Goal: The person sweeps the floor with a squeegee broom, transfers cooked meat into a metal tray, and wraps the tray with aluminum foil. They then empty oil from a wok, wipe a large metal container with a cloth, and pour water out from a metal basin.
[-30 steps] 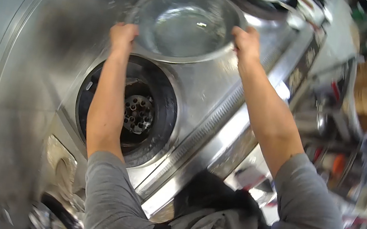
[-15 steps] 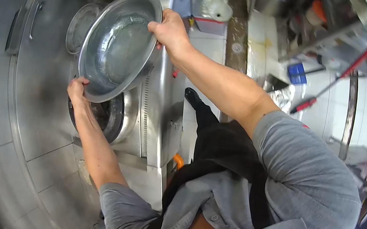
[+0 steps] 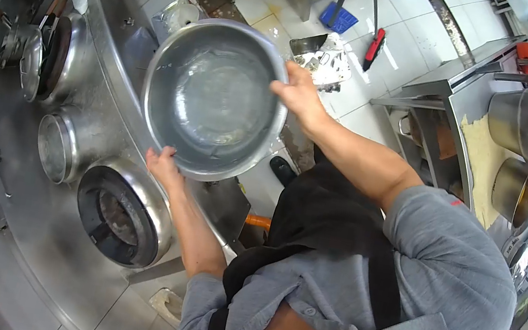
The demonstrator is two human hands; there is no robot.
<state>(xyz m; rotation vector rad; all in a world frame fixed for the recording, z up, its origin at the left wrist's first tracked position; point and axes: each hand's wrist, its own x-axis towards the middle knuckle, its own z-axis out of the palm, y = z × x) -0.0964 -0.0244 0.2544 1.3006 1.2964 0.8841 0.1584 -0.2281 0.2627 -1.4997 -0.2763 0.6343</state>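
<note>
A wide metal basin [image 3: 219,97] hangs in the air between my two hands, its open side facing me. Its inside looks wet and shiny; I cannot tell how much liquid it holds. My left hand [image 3: 164,167] grips the rim at the lower left, thumb over the edge. On the right side of the rim, my right hand [image 3: 301,92] is closed, thumb on top and fingers hidden behind. Below and left of the basin is a round stove burner [image 3: 120,214] with a black ring, set in the steel cooking range [image 3: 51,248].
A smaller round metal pot [image 3: 56,148] sits in the range beside the burner. Further back is a wok station [image 3: 60,58] with lids and utensils. On the right, a steel shelf [image 3: 460,93] carries large pots [image 3: 521,126]. A blue dustpan [image 3: 338,19] lies on the tiled floor.
Both hands have carried the basin rightward, from over the range to beyond its front edge. The burner beneath is now uncovered, and my view has turned to the right.
</note>
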